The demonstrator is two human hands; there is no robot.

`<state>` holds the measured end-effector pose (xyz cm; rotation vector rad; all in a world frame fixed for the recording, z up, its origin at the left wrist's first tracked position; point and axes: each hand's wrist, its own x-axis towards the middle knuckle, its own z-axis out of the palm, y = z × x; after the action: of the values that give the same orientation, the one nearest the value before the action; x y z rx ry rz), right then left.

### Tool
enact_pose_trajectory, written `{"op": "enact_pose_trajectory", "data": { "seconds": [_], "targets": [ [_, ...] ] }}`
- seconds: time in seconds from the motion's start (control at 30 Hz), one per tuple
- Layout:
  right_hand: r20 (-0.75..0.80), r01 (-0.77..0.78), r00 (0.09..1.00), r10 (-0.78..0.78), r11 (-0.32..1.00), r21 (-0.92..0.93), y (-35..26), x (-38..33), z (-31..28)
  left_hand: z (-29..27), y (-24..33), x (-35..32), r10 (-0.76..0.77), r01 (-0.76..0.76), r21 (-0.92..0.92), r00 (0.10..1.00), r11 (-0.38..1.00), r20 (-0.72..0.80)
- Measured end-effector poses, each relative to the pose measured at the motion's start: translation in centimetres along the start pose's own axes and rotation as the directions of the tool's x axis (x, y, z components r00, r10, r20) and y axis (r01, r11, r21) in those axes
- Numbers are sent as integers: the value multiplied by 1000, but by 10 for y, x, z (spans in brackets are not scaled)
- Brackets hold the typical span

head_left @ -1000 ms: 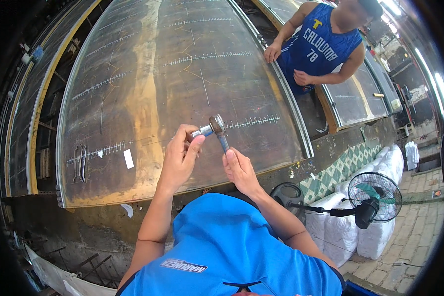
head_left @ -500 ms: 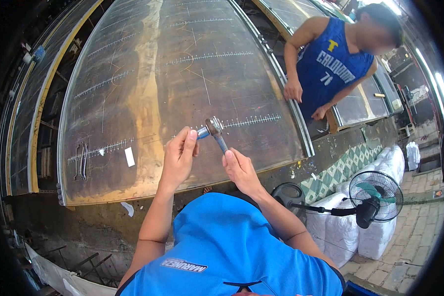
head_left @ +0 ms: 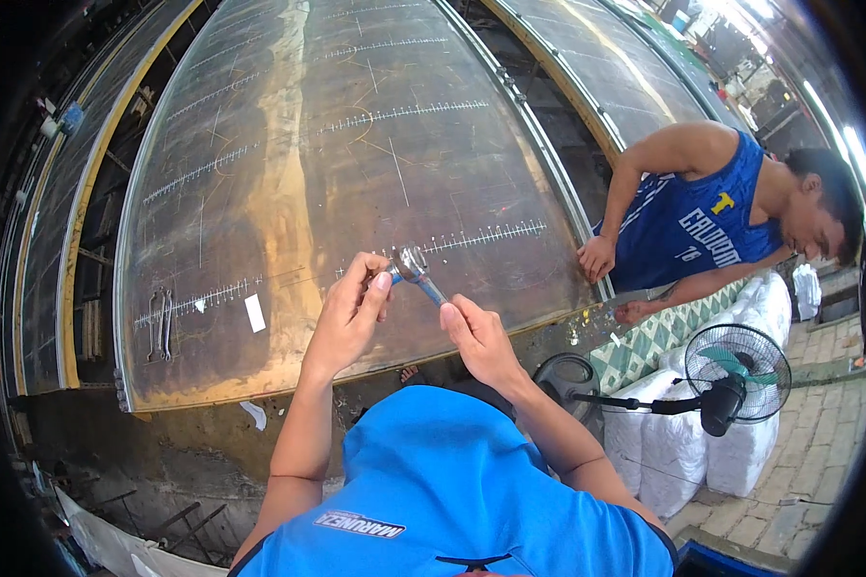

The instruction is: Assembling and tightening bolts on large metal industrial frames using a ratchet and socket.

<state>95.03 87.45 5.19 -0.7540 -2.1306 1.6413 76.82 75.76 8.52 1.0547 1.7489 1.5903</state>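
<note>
Over the near edge of the long dark table (head_left: pixel 356 207), my two hands hold a metal ratchet wrench (head_left: pixel 412 262) with a round head and a bluish handle. My left hand (head_left: pixel 346 315) is closed on the short bluish piece beside the head, thumb on top. Lower down, my right hand (head_left: pixel 478 337) pinches the end of the handle. What lies inside my left fingers is hidden. Two slim metal wrenches (head_left: pixel 162 327) lie on the table to the left, near a small white rectangular card (head_left: pixel 254 313).
A person in a blue sleeveless jersey (head_left: pixel 702 212) leans at the table's right corner, one hand on its rail. A black fan (head_left: pixel 731 394) stands at the right before white wrapped bundles (head_left: pixel 669 447). Further long tables (head_left: pixel 587 48) run alongside.
The wrench has tilted, its head moving slightly left and down while both hands keep hold. The other person has bent over and shifted right and nearer, toward the table's corner.
</note>
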Motion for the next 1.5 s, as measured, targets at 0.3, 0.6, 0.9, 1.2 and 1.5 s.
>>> {"op": "enact_pose_trajectory", "data": {
  "seconds": [0.3, 0.6, 0.9, 1.2, 1.5],
  "targets": [
    [-56, 10, 998, -14, 997, -76, -6, -18, 6, -6, -19, -7, -160, 211, -242, 964, 947, 214],
    [-106, -45, 994, 41, 998, -38, 0, -54, 9, 16, -7, -32, -11, 27, -187, 996, 982, 84],
    [-209, -65, 976, 64, 998, 2, -6, -132, 36, 1, -25, -75, -174, 312, -204, 846, 928, 504],
    [-142, -92, 981, 135, 958, 273, 6, -204, 93, -7, 13, -175, -21, 41, -81, 972, 996, 236],
    [135, -255, 966, 220, 740, 622, -3, -245, 163, -63, 21, -248, -146, 103, 236, 974, 966, 171]
  ]
}}
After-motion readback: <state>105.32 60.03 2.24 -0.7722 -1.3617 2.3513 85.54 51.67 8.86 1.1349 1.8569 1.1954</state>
